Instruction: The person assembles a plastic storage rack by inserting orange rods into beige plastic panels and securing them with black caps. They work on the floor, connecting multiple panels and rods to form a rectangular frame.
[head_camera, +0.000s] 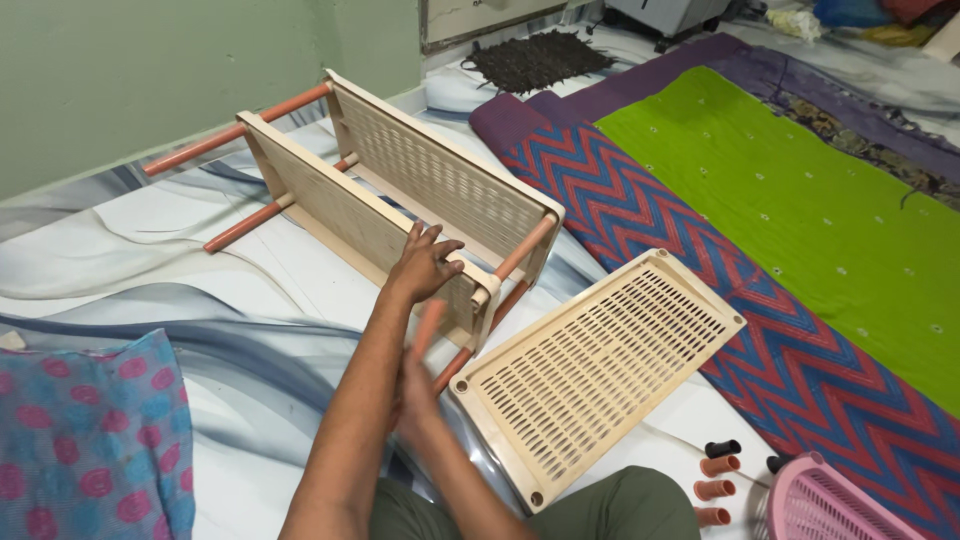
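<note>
Five spread fingers of our left hand lie flat and wide on the edge of a cream plastic slatted shelf panel, pressing on it rather than gripping it. That panel is part of a half-built rack lying on its side, where it stands parallel to a second cream perforated panel, the two joined by orange-brown plastic tubes. More of these tubes stick out from the far end toward the green wall.

Just below, our right hand is blurred; it seems to close around a loose orange tube that points up toward the near corner of the rack, though we cannot tell the exact finger position.

Beside the right hand, a separate cream slotted shelf panel lies flat on the white and grey marbled floor covering, its near corner close to our olive-green trouser leg. Near that, several short orange and black tube caps lie next to a pink plastic basket. To the right stretches a red and blue zigzag mat under a bright green cloth.
</note>
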